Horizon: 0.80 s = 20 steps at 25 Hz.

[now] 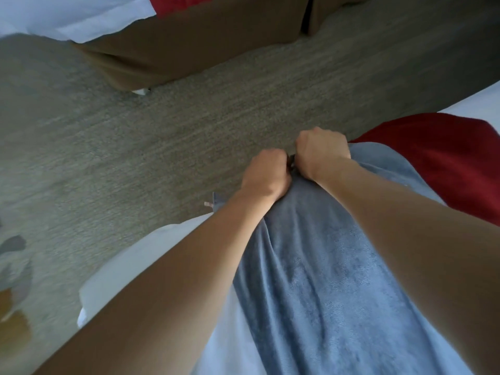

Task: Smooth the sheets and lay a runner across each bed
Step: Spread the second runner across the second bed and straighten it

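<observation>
Your left hand point(266, 173) and right hand point(320, 152) sit side by side just right of the frame's centre, knuckles up, both clenched around the far edge of the blue runner point(324, 280). The fists almost touch each other, with a small dark bit of the cloth's edge showing in the gap between them. From that grip the blue runner spreads back toward you, filling the lower middle and lower right of the frame and passing under both forearms. It lies over the white sheet of the near bed point(130, 269), which shows pale at the lower left of the cloth.

Just right of your right hand, a red runner point(443, 163) lies on the same bed, touching the blue cloth's edge and running to the right border of the frame.

Beyond your hands, grey carpet point(135, 147) crosses the middle of the frame. In the upper left stands a second bed point(67, 14) with a white sheet, a brown skirt point(189, 47) below it, and a strip of red cloth point(184, 4) at the top edge.
</observation>
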Tool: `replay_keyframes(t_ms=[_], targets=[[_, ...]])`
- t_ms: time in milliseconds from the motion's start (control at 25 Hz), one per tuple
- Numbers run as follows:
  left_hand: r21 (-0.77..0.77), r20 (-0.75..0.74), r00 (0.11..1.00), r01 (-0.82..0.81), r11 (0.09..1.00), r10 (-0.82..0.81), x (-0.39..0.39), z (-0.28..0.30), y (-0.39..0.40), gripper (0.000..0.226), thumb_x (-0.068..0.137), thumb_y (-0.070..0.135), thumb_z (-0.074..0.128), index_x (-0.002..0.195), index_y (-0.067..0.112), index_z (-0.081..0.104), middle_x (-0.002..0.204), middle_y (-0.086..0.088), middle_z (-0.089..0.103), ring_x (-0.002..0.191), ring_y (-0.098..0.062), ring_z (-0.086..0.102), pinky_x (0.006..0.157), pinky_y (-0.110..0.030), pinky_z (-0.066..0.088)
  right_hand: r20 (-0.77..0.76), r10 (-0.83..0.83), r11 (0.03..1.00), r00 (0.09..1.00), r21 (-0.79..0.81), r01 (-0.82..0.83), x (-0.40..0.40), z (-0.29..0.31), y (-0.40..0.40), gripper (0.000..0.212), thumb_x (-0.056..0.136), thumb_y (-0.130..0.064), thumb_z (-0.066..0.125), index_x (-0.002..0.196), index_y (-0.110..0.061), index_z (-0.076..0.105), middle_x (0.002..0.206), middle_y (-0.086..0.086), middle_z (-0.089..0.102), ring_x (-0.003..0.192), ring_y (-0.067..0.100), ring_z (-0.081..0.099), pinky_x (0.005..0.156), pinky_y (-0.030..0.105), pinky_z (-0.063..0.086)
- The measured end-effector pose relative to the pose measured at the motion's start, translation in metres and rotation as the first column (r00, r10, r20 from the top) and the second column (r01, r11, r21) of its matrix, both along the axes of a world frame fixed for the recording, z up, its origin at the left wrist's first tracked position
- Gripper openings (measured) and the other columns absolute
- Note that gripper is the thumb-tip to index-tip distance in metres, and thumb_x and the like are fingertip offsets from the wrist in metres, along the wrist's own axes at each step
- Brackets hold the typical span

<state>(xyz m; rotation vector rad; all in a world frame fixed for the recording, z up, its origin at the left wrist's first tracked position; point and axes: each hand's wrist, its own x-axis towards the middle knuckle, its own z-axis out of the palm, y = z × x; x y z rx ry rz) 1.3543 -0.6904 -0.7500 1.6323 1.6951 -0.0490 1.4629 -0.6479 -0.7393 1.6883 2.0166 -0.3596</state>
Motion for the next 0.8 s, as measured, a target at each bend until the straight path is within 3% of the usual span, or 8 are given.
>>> replay_keyframes(t_ms=[120, 200, 360, 440, 560, 680, 800], targets=[[0.033, -0.062, 0.995, 0.086, 0.996, -0.083, 0.005, 0.007, -0.003, 0.025, 0.094, 0.023, 0.049, 0.102, 0.011, 0.070, 0.108, -0.016, 0.068, 0.105, -0.037, 0.064, 0.080, -0.042, 0.051, -0.048, -0.017, 0.999, 0.999, -0.032, 0.015, 0.011, 0.007, 0.000, 0.026, 0.092, -0.034, 0.059, 0.108, -0.016, 0.068, 0.113, 0.014, 0.067, 0.106, 0.034, 0.063, 0.077, 0.036, 0.040], [0.076, -0.049, 0.993, 0.114, 0.991, -0.110, 0.009, 0.016, -0.005, 0.029, 0.097, 0.025, 0.044, 0.106, 0.012, 0.069, 0.109, -0.014, 0.065, 0.106, -0.035, 0.062, 0.083, -0.041, 0.050, -0.052, -0.023, 0.999, 0.998, -0.029, 0.022, 0.025, 0.021, -0.004, 0.035, 0.094, -0.043, 0.050, 0.110, -0.016, 0.066, 0.117, 0.012, 0.065, 0.113, 0.033, 0.057, 0.089, 0.040, 0.040], [0.131, 0.154, 0.987, 0.034, 0.991, -0.054, 0.058, 0.044, -0.002, 0.031, 0.099, 0.028, 0.041, 0.115, 0.015, 0.064, 0.115, -0.010, 0.061, 0.108, -0.031, 0.057, 0.088, -0.041, 0.047, -0.028, -0.141, 0.982, 0.990, 0.126, 0.143, 0.083, 0.049, -0.013, 0.044, 0.096, -0.042, 0.037, 0.114, -0.014, 0.066, 0.122, 0.012, 0.063, 0.120, 0.033, 0.051, 0.110, 0.047, 0.031], [0.197, 0.219, 0.970, 0.067, 0.978, -0.110, 0.096, 0.055, -0.001, 0.031, 0.097, 0.028, 0.042, 0.118, 0.017, 0.062, 0.116, -0.009, 0.062, 0.108, -0.029, 0.057, 0.090, -0.041, 0.046, -0.060, -0.209, 0.946, 0.976, 0.241, 0.218, 0.120, 0.060, -0.023, 0.045, 0.096, -0.041, 0.037, 0.113, -0.013, 0.067, 0.121, 0.011, 0.064, 0.121, 0.031, 0.052, 0.116, 0.045, 0.026], [0.284, 0.124, 0.970, 0.168, 0.944, -0.210, 0.139, 0.056, -0.010, 0.039, 0.097, 0.036, 0.043, 0.126, 0.014, 0.056, 0.122, -0.011, 0.063, 0.111, -0.031, 0.059, 0.094, -0.040, 0.043, -0.095, -0.292, 0.881, 0.952, 0.362, 0.306, 0.170, 0.072, -0.056, 0.051, 0.097, -0.046, 0.036, 0.134, -0.018, 0.059, 0.143, 0.006, 0.054, 0.138, 0.025, 0.041, 0.121, 0.045, 0.019], [0.256, -0.011, 0.969, 0.240, 0.937, -0.245, 0.151, 0.049, -0.014, 0.054, 0.100, 0.043, 0.038, 0.146, 0.014, 0.040, 0.138, -0.013, 0.056, 0.124, -0.032, 0.053, 0.103, -0.044, 0.041, -0.181, -0.271, 0.925, 0.945, 0.222, 0.308, 0.193, 0.066, -0.076, 0.061, 0.101, -0.049, 0.030, 0.156, -0.023, 0.025, 0.165, 0.000, 0.018, 0.153, 0.017, 0.009, 0.125, 0.045, 0.004], [0.346, -0.086, 0.961, 0.276, 0.897, -0.262, 0.154, 0.051, -0.019, 0.057, 0.102, 0.040, 0.037, 0.150, 0.011, 0.036, 0.148, -0.013, 0.047, 0.132, -0.031, 0.047, 0.109, -0.043, 0.036, -0.313, -0.311, 0.892, 0.897, 0.231, 0.389, 0.196, 0.067, -0.080, 0.066, 0.100, -0.049, 0.031, 0.158, -0.020, 0.018, 0.167, 0.001, 0.011, 0.154, 0.018, 0.002, 0.125, 0.043, 0.000]])
